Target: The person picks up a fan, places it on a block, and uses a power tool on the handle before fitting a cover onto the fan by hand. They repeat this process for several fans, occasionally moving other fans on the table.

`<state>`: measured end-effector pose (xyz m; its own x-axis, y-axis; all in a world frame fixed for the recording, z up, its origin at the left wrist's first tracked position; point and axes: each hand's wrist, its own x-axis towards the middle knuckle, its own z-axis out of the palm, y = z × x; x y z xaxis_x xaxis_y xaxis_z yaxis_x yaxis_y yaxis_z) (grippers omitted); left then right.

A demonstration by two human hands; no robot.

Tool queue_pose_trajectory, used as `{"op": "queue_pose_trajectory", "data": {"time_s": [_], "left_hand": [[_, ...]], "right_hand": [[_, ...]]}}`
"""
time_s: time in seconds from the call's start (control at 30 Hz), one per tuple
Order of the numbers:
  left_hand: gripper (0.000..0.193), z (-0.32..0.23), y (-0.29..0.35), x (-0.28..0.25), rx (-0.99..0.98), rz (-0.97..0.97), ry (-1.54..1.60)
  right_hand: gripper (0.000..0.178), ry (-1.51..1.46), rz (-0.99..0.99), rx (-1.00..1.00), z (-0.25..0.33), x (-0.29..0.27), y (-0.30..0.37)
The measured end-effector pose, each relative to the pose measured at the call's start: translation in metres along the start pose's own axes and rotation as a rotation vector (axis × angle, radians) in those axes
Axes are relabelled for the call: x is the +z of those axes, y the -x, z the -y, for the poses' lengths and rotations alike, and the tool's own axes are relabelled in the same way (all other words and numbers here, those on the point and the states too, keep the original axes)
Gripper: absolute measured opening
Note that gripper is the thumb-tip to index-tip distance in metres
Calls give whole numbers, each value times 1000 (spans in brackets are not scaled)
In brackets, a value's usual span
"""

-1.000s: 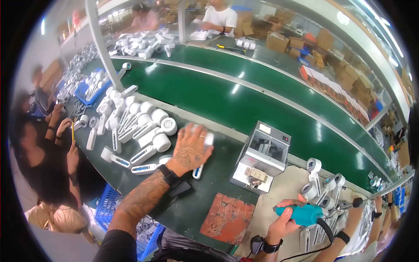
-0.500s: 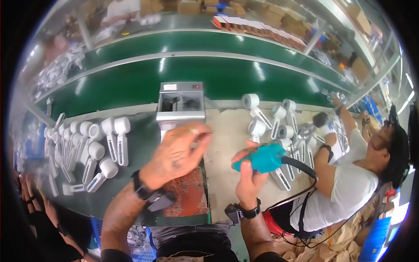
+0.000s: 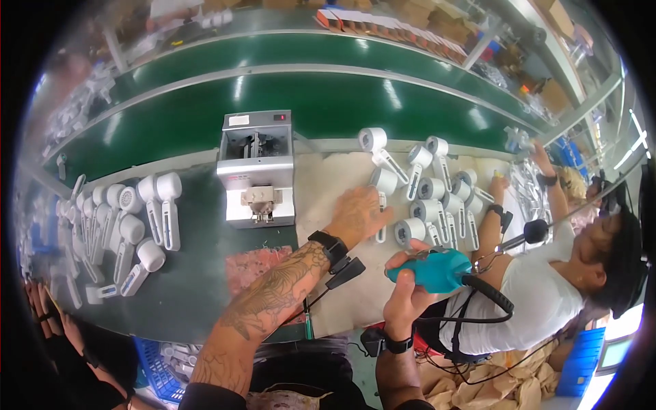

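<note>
My right hand [image 3: 404, 294] grips a teal corded electric screwdriver [image 3: 437, 271], its thick black cable curving off to the right. My left hand [image 3: 359, 217] reaches over the tan board, fingers bent over the handle of a white handheld fan [image 3: 384, 180]. The fan's round head and the lower end of its handle show on either side of the fingers. More white fans [image 3: 429, 210] lie in a group just right of that hand. A grey screw feeder [image 3: 257, 171] with a metal front block stands left of my left hand.
Many white fans [image 3: 130, 198] cover the left of the dark mat. A reddish worn patch [image 3: 256, 270] lies under my left forearm. Behind runs a green conveyor [image 3: 321, 102]. A co-worker in a white shirt [image 3: 540, 280] sits at the right; a blue basket [image 3: 157, 369] stands below left.
My left hand has moved right, from in front of the screw feeder to the fans, uncovering the feeder's front. My right hand still holds the screwdriver. The whole view has shifted slightly.
</note>
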<state>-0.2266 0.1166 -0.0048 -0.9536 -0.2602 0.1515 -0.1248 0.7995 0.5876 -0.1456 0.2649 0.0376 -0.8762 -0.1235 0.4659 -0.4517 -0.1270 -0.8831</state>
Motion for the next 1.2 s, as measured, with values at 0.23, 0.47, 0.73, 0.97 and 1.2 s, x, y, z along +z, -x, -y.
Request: {"op": "queue_pose_trajectory", "data": {"time_s": [0.23,0.47,0.73,0.97,1.2], "left_hand": [[32,21,60,-50,418,-374,264],[29,47,157,-123,267,-141,263],[28,98,166,-132,380,-212,85],[20,96,161,-122,365,-226,194],[27,98,171,-122,348,-200,157]], "right_hand": [[59,-4,-3,31,-11,10,7],[57,-76,212,88,10,32,30],[69,-260,145,243,37,77,26],[75,-356,308,130,45,104,4],[77,-305,363,141,33,130,8]]}}
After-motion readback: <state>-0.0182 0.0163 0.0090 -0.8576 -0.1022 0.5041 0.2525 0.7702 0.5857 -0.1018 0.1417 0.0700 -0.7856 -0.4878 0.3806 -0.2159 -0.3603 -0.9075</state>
